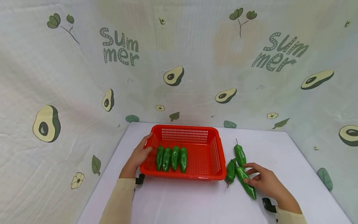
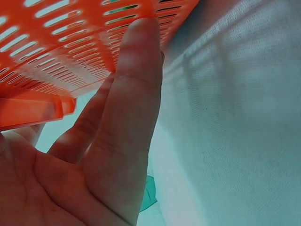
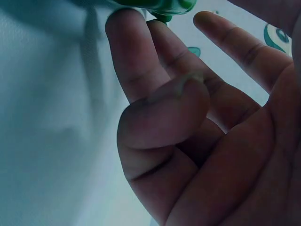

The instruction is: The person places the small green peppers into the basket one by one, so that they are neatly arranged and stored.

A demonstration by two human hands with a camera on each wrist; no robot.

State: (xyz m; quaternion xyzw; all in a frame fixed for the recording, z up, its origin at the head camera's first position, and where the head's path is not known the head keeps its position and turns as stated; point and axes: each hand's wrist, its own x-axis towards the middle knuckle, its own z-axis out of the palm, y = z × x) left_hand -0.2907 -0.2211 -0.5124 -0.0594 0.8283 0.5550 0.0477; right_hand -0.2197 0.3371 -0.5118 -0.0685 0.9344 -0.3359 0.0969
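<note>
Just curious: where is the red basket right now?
In the head view, the red basket sits mid-table, left hand on its left wall, loose peppers to its right.

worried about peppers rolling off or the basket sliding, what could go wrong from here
The right hand only touches the nearest pepper with its fingertips, so the pepper may roll or nudge the two peppers beside it. The left hand rests flat against the red basket rather than gripping it, so the basket could slide. Four peppers fill its left side, so a dropped one might land on them.
</note>
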